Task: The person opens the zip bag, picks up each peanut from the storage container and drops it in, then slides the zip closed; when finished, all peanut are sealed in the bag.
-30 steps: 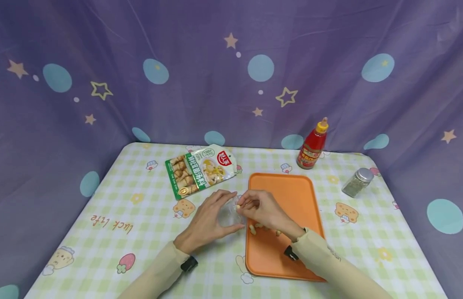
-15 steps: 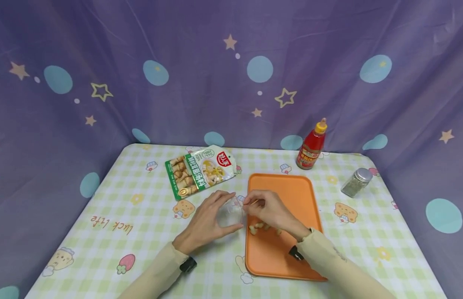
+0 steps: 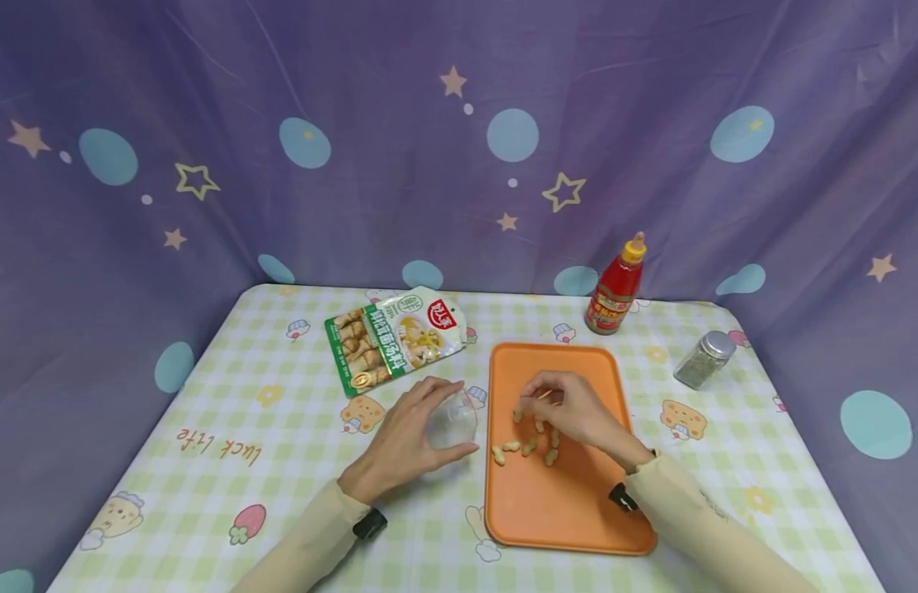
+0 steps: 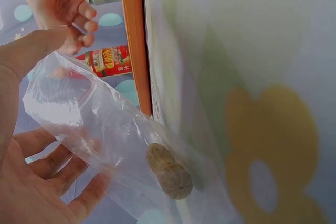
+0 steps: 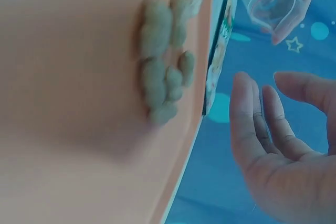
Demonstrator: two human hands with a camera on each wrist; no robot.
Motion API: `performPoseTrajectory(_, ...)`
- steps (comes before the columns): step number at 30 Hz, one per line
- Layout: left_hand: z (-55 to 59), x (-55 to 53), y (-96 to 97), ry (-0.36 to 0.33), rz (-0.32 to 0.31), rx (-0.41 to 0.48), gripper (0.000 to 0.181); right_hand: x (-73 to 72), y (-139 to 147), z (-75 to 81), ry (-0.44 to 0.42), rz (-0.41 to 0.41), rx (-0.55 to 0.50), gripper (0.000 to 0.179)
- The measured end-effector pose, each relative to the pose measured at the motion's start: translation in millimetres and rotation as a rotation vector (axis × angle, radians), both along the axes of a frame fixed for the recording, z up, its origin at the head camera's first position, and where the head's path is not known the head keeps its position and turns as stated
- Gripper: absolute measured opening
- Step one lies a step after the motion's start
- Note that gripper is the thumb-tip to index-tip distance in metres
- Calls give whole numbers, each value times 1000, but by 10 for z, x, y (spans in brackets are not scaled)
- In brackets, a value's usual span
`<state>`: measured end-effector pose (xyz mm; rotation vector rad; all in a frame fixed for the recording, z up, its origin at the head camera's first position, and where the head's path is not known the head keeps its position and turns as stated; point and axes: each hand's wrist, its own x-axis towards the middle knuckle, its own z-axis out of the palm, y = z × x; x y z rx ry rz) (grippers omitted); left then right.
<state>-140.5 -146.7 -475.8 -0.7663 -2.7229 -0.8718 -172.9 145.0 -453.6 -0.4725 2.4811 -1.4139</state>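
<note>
In the head view my left hand [image 3: 400, 445] holds a clear plastic bag [image 3: 453, 418] left of the orange tray [image 3: 563, 511], its mouth spread between thumb and fingers. A single peanut [image 4: 170, 171] lies inside the bag in the left wrist view. My right hand [image 3: 573, 409] hovers over the tray, near several unshelled peanuts. In the right wrist view the thumb and fingers of that hand [image 5: 283, 156] are apart, with nothing between them. Loose peanuts [image 5: 156, 30] lie in a cluster on the tray. From the head, the right hand partly covers the tray's middle.
A green and white food packet [image 3: 395, 339] lies behind the left hand. At the back right stands a red sauce bottle [image 3: 615, 288] with a yellow cap. A seasoning jar [image 3: 705, 360] is right of the tray, on a checked tablecloth [image 3: 170, 486].
My right hand has moved right, from the bag's mouth to above the peanuts. A small pale piece at its fingertips a second ago is gone from them. The left hand stays with the bag.
</note>
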Motion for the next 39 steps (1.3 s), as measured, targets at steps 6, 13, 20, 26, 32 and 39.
performPoseTrajectory(6,-4,-1,-3,8,5,-6,85,-15,179,-26,22,-22,57,12)
performPoseTrajectory(13,-8,5,-9,-6,1,-4,86,-56,352,-44,-13,-42,89,10)
performPoseTrajectory(20,-14,4,-16,12,6,-4,86,-115,415,-91,-57,-23,49,12)
performPoseTrajectory(26,-15,8,-18,20,2,-3,85,-147,412,-193,-46,-8,79,14)
performPoseTrajectory(32,-10,9,-13,21,0,-14,85,-161,365,-250,-28,7,139,17)
performPoseTrajectory(39,-12,-5,-9,0,0,-10,85,-170,325,-270,8,37,174,13)
